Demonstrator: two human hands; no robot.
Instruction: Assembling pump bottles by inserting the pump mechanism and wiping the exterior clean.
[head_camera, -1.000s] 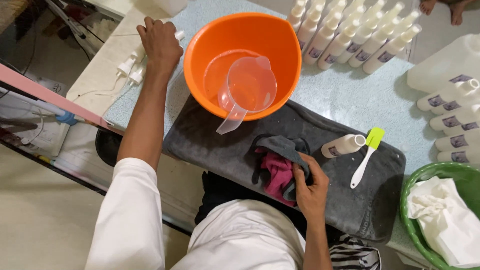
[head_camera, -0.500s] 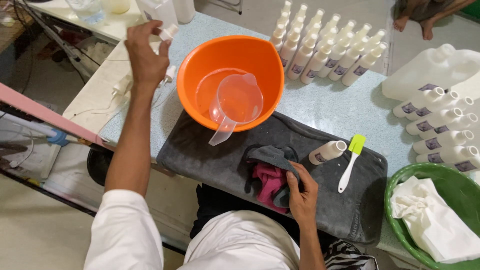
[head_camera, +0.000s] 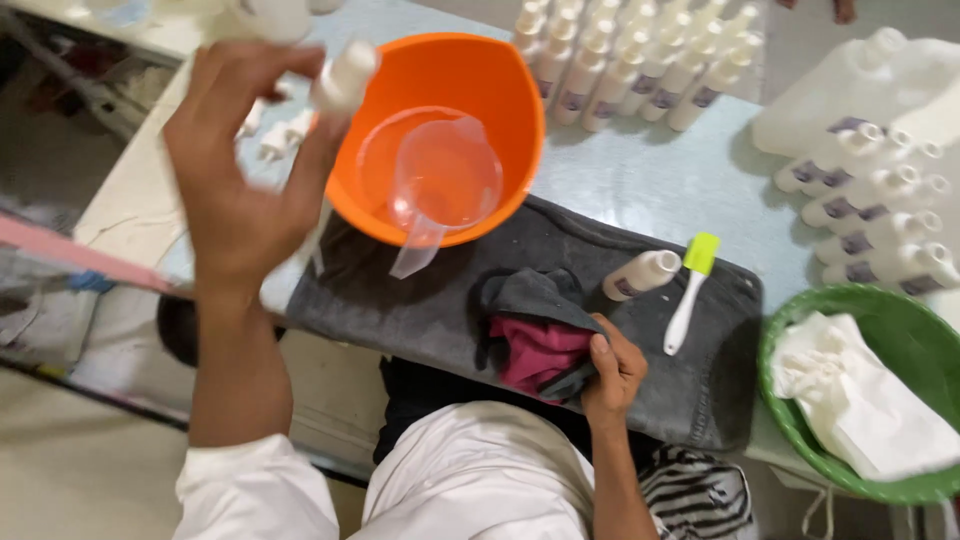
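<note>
The head view is the only one, looking straight down over the person's lap and the work surface.

The left hand (head_camera: 235, 190) is raised above the left edge of the pale blue table (head_camera: 650, 180), blurred, its fingertips closed around a small white bottle (head_camera: 345, 75) held by the body near the cap, clear of everything below. It hangs just left of the orange bowl (head_camera: 480, 90), which puts the bottle near the bowl's rim. Inside the bowl lies a clear plastic measuring jug (head_camera: 440, 190), tipped with its handle hanging over the near rim, so it is ready to hand.

The right hand (head_camera: 612, 370) rests low, near the person's body, fingers curled and gripping a bundle of dark grey and magenta cloth (head_camera: 535, 335) against the dark grey towel (head_camera: 450, 310) that covers the near part of the table. The towel seems laid as a mat to catch drips.

On that towel, just right of the cloth, a second small white bottle (head_camera: 640, 275) lies on its side, and beside it a white spatula with a lime-green head (head_camera: 690, 290).

Many capped white bottles (head_camera: 630, 60) stand grouped at the far edge, and more lie in a stack at the right (head_camera: 870, 225), kept apart from the working area. A green basket (head_camera: 800, 410) at lower right holds crumpled white cloth (head_camera: 860, 400).
</note>
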